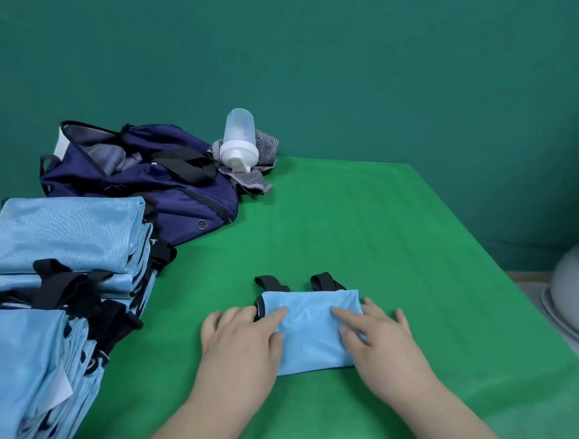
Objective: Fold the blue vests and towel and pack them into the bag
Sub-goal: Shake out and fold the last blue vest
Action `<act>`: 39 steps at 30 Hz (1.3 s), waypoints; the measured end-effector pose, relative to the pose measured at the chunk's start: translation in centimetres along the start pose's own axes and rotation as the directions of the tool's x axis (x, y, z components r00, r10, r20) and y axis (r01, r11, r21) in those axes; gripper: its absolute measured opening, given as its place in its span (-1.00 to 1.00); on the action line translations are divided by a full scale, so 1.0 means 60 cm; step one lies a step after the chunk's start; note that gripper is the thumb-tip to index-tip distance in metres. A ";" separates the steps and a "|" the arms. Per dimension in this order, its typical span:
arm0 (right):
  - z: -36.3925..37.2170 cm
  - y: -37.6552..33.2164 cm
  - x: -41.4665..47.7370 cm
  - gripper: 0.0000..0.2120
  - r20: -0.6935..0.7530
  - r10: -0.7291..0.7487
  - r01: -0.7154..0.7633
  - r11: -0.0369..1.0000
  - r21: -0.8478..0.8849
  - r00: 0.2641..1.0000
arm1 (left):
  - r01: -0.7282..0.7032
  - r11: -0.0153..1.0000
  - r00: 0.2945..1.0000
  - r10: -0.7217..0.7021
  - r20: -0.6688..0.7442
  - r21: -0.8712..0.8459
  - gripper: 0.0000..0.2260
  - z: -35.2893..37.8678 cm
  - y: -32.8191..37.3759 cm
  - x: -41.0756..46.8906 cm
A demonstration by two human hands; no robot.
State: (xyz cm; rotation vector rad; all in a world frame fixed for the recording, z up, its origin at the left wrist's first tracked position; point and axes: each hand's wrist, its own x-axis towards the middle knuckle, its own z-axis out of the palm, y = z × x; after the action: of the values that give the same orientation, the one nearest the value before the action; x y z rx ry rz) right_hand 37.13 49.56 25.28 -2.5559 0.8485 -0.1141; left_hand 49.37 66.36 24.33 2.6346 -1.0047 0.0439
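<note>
Pressing one folded vest (311,327) flat on the surface (400,234), the left hand (242,339) and right hand (385,349) are lying on it, fingers straight. Two vest piles, the near stack (14,364) and the far stack (68,231), are sitting left. One bag (140,181) is lying behind them, with one bottle (238,140) resting on one towel (250,179).

Left hand (242,339) and right hand (387,349) are bare, short-nailed, on 2 bare forearms (199,415).
</note>
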 end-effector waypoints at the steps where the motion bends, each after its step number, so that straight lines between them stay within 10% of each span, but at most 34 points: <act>1: 0.004 -0.007 -0.001 -0.66 -0.020 -0.008 0.008 1.000 0.030 1.000 | 0.016 0.999 1.000 -0.016 0.013 -0.047 -0.66 0.003 0.003 -0.001; 7: -0.009 -0.021 -0.014 -0.66 -0.176 0.118 -0.031 0.902 0.431 0.977 | 0.000 0.880 0.998 -0.030 -0.054 -0.474 -0.68 -0.029 0.016 -0.023; 14: -0.055 -0.113 -0.076 -0.56 -0.143 0.046 0.119 0.347 0.930 0.989 | -0.055 0.757 0.986 -0.061 -0.155 -0.651 -0.61 -0.190 -0.043 -0.097; 17: -0.053 -0.220 -0.093 -0.54 -0.178 -0.070 0.190 0.261 0.946 0.982 | -0.051 0.753 0.960 -0.145 -0.241 -0.656 -0.58 -0.282 -0.108 -0.130; 31: 0.132 -0.496 -0.098 -0.47 -0.073 -0.246 0.241 0.771 0.589 0.966 | 0.275 0.834 0.951 -0.308 0.010 -0.478 -0.63 -0.338 -0.435 -0.146; 39: 0.129 -0.480 -0.093 -0.48 -0.176 -0.279 0.329 0.762 0.558 0.944 | 0.165 0.885 0.964 -0.238 -0.118 -0.435 -0.61 -0.322 -0.434 -0.159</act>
State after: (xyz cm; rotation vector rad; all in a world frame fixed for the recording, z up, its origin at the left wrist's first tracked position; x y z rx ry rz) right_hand 50.10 76.34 31.14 -2.0781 0.3301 -0.5047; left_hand 60.84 96.69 33.90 2.2745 -0.5960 0.0005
